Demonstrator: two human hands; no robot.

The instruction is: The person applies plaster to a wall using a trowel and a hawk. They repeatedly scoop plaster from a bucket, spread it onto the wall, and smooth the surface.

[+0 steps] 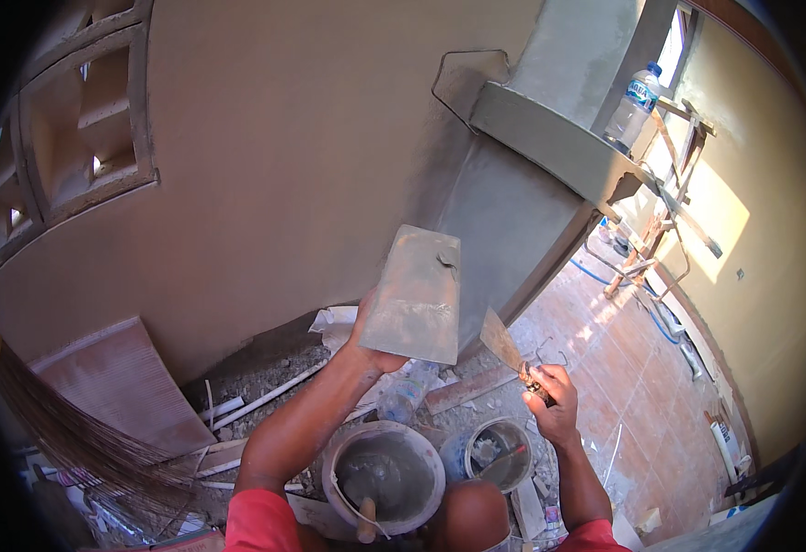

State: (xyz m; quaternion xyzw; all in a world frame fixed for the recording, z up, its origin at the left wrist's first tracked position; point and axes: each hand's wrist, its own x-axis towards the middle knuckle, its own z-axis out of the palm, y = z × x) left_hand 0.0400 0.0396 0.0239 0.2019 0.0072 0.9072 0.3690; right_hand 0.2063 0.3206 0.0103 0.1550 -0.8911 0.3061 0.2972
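Note:
My left hand (372,345) grips a flat rectangular plastering board (412,285) smeared with grey, with a small dark lump near its upper right. My right hand (552,400) holds a putty knife (502,340) by its stained handle, blade up, just right of the board. Below are a round bucket of grey mix (371,474) with a wooden handle in it and a smaller bucket (500,455) with tools inside. Behind the board rises a grey plastered column (504,221) against the wall.
A plastic bottle (629,110) stands on the column's ledge (541,147). Wooden scaffolding (670,221) and a blue hose (587,272) lie right, beside the tiled floor (633,405). Debris, pipes (265,400) and a broom (81,423) crowd the lower left, below ventilation blocks (81,129).

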